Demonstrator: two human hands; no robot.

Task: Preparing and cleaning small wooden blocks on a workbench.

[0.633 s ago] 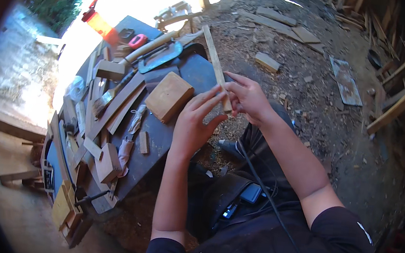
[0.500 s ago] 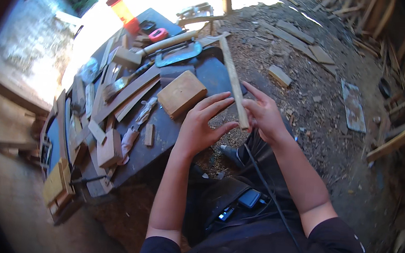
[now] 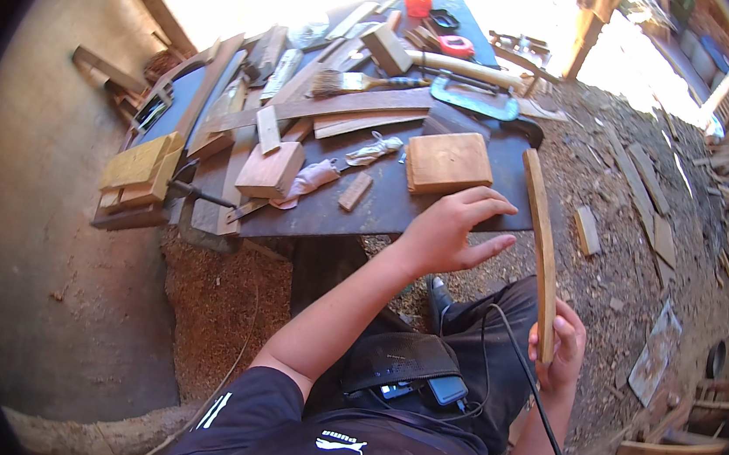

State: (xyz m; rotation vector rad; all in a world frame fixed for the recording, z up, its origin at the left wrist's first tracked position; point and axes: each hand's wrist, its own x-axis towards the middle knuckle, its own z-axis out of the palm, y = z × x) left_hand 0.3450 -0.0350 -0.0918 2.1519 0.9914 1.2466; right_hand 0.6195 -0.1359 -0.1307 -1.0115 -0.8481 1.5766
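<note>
The wooden strip point(image 3: 541, 258) is to the right of the square wooden block point(image 3: 450, 163), its long axis running away from the person, far end slanting slightly blockward. The right hand point(image 3: 565, 345), farther from the block, has its fingers closed around the strip's near end; the left hand point(image 3: 461, 228), just on the block's near side, is empty with fingers spread, apart from the strip. Under the block is a dark table point(image 3: 388, 208); beyond it lies a blue clamp point(image 3: 492, 109), leftward a brush point(image 3: 339, 83), and rightward littered ground point(image 3: 622, 283).
</note>
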